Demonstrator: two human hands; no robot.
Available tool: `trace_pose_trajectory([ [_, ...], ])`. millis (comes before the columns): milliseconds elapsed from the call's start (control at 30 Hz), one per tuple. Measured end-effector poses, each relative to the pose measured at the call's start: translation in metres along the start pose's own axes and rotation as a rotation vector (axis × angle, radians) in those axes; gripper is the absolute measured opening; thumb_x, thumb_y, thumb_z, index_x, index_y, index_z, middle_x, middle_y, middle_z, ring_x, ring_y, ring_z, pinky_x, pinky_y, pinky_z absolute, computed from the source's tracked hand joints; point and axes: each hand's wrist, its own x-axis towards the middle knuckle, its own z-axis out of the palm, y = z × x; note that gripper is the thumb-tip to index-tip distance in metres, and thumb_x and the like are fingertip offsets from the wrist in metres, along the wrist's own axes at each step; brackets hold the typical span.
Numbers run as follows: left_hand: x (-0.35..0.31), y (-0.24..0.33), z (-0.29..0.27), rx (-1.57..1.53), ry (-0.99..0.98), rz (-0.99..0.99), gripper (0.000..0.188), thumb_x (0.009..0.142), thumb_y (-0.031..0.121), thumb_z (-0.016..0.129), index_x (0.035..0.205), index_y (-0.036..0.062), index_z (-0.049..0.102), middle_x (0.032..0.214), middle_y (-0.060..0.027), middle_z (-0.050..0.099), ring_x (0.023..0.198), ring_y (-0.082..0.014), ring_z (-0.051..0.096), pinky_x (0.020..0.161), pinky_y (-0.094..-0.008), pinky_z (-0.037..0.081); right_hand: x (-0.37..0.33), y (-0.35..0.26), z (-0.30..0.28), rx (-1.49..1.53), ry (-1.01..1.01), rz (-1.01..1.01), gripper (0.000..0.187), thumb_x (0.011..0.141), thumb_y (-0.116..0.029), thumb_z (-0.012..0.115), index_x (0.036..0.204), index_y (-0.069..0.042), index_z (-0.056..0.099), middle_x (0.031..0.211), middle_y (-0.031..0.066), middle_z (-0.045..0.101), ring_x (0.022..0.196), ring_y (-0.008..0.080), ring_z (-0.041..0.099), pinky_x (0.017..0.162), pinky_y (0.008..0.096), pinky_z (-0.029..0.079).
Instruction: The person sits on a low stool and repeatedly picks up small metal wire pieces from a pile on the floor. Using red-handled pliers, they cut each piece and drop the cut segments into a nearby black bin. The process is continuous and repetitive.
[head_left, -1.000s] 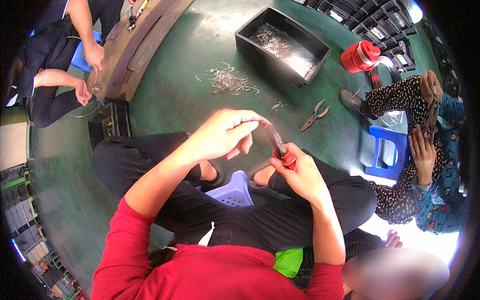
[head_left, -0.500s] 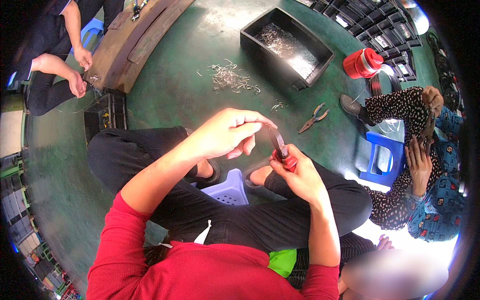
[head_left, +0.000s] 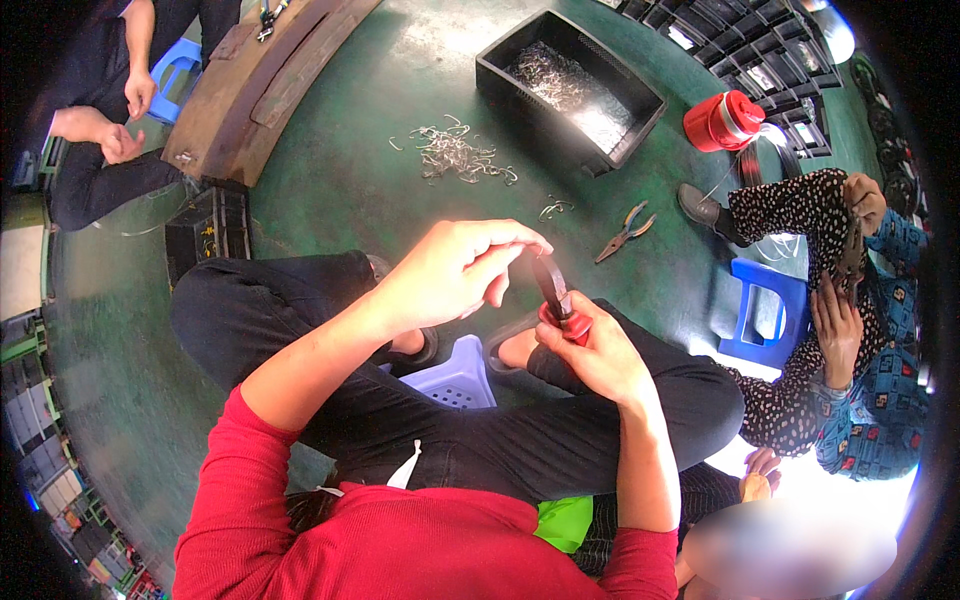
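My right hand (head_left: 597, 352) is closed around the red handles of a pair of pliers (head_left: 553, 284), whose dark jaws point up and away from me. My left hand (head_left: 450, 268) reaches across to the jaw tips, index finger and thumb pinched there. Whatever small piece sits between those fingertips is too small to make out. On the green floor beyond lies a pile of bent wire pieces (head_left: 455, 152), with a few loose wire pieces (head_left: 553, 208) nearer to me. Another pair of pliers (head_left: 627, 234) rests on the floor, to the right of these.
A black crate (head_left: 540, 117) holding many wire pieces stands farther off, beside a red jug (head_left: 716, 124). Blue stool (head_left: 765, 315) and a co-worker's hand (head_left: 838, 330) are at right. At upper left, another co-worker's hand (head_left: 122, 145) is near a wooden bench (head_left: 225, 115).
My hands keep nearly the same hold at the pliers' jaws. The left co-worker's hands have moved up and left, away from the bench end. A person's hand at lower right shows more.
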Motion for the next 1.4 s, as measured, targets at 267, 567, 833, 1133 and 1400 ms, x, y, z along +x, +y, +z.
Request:
trace_pose_trajectory([
  [267, -0.001, -0.003, 0.005, 0.126, 0.088, 0.110, 0.026, 0.099, 0.013, 0.044, 0.115, 0.0100, 0.064, 0.057, 0.0007, 0.056, 0.045, -0.0032, 0.046, 0.043, -0.0211, 0.038, -0.002, 0.001, 0.000, 0.068, -0.023, 0.092, 0.025, 0.088, -0.022, 0.066, 0.101, -0.002, 0.058, 0.081, 0.0099, 0.068, 0.075, 0.0130, 0.066, 0.070, 0.0289, 0.050],
  [567, 0.003, -0.011, 0.008, 0.158, 0.098, 0.142, 0.025, 0.098, 0.012, 0.045, 0.115, 0.0076, 0.064, 0.058, -0.0005, 0.057, 0.049, -0.0065, 0.053, 0.048, -0.0231, 0.044, -0.002, 0.005, 0.004, -0.025, 0.069, 0.090, 0.027, 0.086, -0.025, 0.068, 0.095, -0.002, 0.059, 0.076, 0.0135, 0.067, 0.074, 0.0185, 0.067, 0.069, 0.0324, 0.050],
  [833, -0.003, -0.015, 0.022, 0.192, 0.166, 0.241, 0.025, 0.097, 0.010, 0.046, 0.113, 0.0038, 0.063, 0.058, -0.0041, 0.057, 0.052, -0.0094, 0.056, 0.051, -0.0258, 0.045, 0.005, 0.014, 0.012, -0.109, 0.247, -0.031, 0.027, 0.078, -0.026, 0.073, 0.083, -0.002, 0.061, 0.068, 0.0155, 0.063, 0.064, 0.0284, 0.065, 0.067, 0.0347, 0.049],
  [1133, -0.008, -0.021, 0.036, 0.143, 0.290, 0.260, 0.022, 0.096, 0.007, 0.047, 0.110, 0.0005, 0.062, 0.060, -0.0054, 0.055, 0.054, -0.0095, 0.056, 0.051, -0.0262, 0.045, 0.009, 0.016, 0.020, -0.117, 0.316, -0.001, 0.021, 0.080, -0.014, 0.073, 0.082, 0.000, 0.057, 0.070, 0.0055, 0.060, 0.067, 0.0102, 0.053, 0.065, 0.0273, 0.046],
  [1400, -0.008, -0.022, 0.043, 0.107, 0.340, 0.214, 0.023, 0.097, 0.008, 0.046, 0.111, -0.0004, 0.061, 0.061, -0.0057, 0.057, 0.055, -0.0089, 0.056, 0.051, -0.0264, 0.045, 0.014, 0.021, 0.026, -0.169, 0.393, -0.082, 0.025, 0.080, -0.020, 0.073, 0.084, -0.003, 0.055, 0.070, 0.0167, 0.063, 0.069, 0.0360, 0.064, 0.062, 0.0385, 0.049],
])
